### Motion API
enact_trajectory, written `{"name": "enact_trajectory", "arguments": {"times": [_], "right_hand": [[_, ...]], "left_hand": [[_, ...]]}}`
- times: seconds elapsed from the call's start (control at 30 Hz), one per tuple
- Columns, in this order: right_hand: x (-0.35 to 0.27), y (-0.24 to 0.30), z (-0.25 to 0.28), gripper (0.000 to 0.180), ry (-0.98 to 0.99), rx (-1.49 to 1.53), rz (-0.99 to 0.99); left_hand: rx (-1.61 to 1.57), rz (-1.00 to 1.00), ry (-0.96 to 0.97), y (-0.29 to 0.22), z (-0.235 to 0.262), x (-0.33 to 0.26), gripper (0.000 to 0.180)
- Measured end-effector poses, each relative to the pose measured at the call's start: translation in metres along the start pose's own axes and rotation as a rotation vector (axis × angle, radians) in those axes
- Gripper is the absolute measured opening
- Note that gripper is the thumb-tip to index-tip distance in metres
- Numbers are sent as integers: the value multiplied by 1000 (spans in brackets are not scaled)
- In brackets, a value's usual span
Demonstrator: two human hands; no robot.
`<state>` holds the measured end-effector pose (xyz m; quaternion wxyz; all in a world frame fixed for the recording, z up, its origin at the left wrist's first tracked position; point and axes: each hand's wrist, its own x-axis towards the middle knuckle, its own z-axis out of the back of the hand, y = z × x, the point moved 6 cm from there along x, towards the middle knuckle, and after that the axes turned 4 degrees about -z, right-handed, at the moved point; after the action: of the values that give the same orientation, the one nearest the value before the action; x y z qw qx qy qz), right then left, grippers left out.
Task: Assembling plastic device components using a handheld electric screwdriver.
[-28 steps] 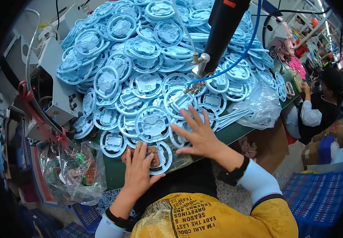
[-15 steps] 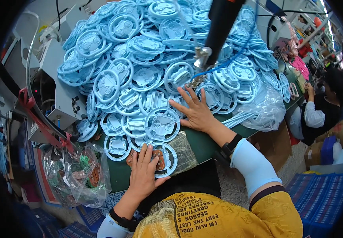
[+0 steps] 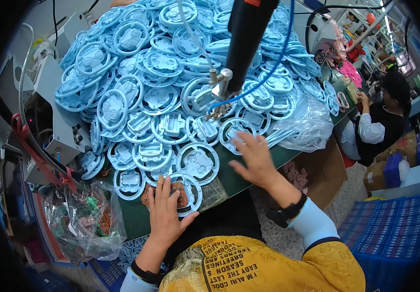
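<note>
My left hand (image 3: 164, 214) lies with its fingers stretched out over an orange-brown circuit board (image 3: 183, 199) and a light-blue wheel-shaped plastic part (image 3: 196, 187) at the bench's near edge. The hand covers part of both. A little to the right, my right hand (image 3: 254, 159) is raised with fingers apart and holds nothing visible; it is slightly blurred. Its fingertips come close to another blue wheel part (image 3: 230, 141), and I cannot tell whether they touch. Above that hangs a black powered screwdriver (image 3: 249, 44) with a metal tip and a blue hose.
A large heap of blue wheel parts (image 3: 161, 63) covers the bench. Left of my hand, a clear plastic bag (image 3: 86, 219) holds circuit boards. Grey machine boxes (image 3: 56, 112) stand at the left. Another clear bag (image 3: 312, 134) lies right. A co-worker (image 3: 385, 117) sits at far right.
The view has shifted, so the bench appears further left. My right hand has drawn back toward me from beneath the screwdriver tip. My left hand stays over the board and wheel part.
</note>
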<state>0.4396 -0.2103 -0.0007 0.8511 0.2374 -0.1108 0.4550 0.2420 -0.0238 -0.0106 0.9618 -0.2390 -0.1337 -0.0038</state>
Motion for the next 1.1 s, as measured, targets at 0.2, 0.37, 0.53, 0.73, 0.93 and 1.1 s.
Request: {"name": "enact_trajectory", "arguments": {"times": [0.2, 0.37, 0.53, 0.73, 0.93, 1.1], "right_hand": [[-34, -33, 39, 66, 11, -70, -178], [-22, -47, 26, 76, 122, -264, -193], [-17, -72, 27, 34, 149, -636, -47], [-11, -67, 19, 9, 227, -650, 99], [-8, -38, 7, 6, 377, -621, 234], [-5, -12, -10, 6, 375, -691, 217]], "left_hand": [[-7, -14, -21, -2, -2, 3, 73], [-2, -1, -6, -1, -3, 1, 73], [2, -7, -6, -1, -3, 1, 74], [-5, -4, -5, -1, -3, 1, 74], [-3, 3, -5, 1, -2, 1, 74], [-10, -13, 4, -1, -4, 3, 75]]}}
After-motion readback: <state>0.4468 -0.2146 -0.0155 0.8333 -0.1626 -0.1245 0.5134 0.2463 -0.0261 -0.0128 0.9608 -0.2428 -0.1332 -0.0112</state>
